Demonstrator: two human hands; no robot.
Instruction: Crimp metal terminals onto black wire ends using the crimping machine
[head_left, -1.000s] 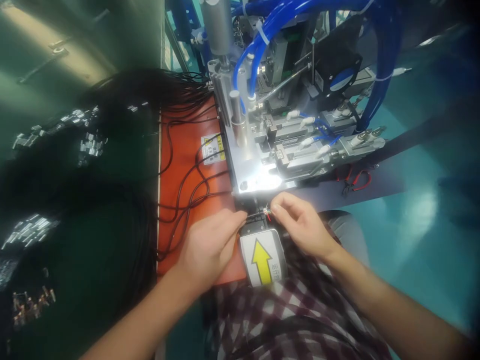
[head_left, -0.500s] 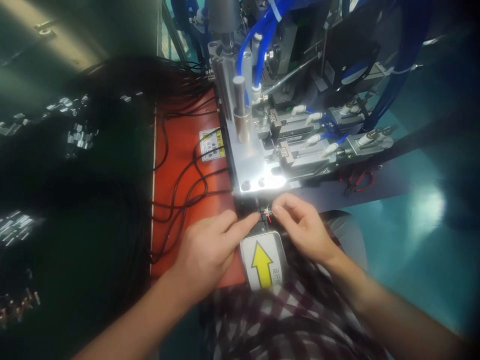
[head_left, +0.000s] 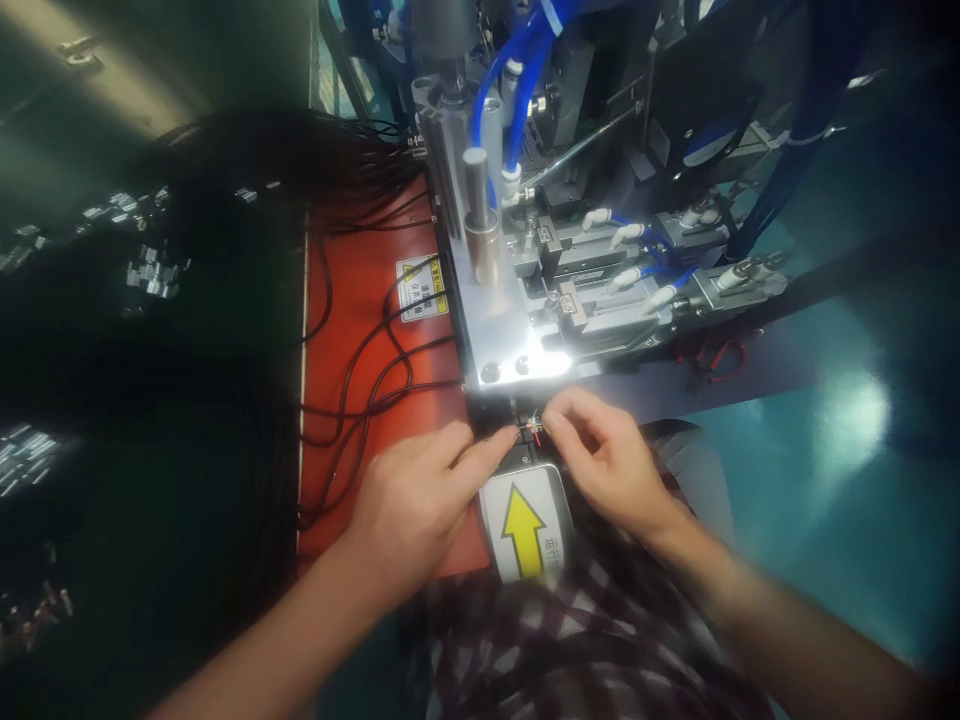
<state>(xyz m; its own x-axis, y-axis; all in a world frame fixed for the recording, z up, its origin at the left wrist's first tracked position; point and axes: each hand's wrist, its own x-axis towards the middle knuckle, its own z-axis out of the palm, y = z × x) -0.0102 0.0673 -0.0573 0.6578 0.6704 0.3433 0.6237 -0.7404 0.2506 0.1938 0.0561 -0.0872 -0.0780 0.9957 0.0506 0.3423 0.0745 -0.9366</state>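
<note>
Thin coloured wires (head_left: 535, 425), one of them red, fan out from a cable end at the front of the metal machine (head_left: 499, 310). My right hand (head_left: 611, 460) is closed, with thumb and forefinger pinched at the tips of these wires. From the other side my left hand (head_left: 420, 485) reaches in, its forefinger and thumb closed at the cable end where the wires begin. Most of that cable is hidden by the left fingers. Just below both hands lies a white plate with a yellow arrow (head_left: 523, 525).
Black cables (head_left: 367, 400) loop over the red surface (head_left: 330, 300) at the left, beside a warning label (head_left: 421, 290). Blue air tubes (head_left: 525, 90) and pneumatic cylinders (head_left: 622, 300) occupy the machine's back and right. Red-handled pliers (head_left: 724, 360) lie to the right. Bundles with shiny ends (head_left: 154, 270) sit at far left.
Both hands keep nearly the same place at the wires. The whole view has shifted very slightly.
</note>
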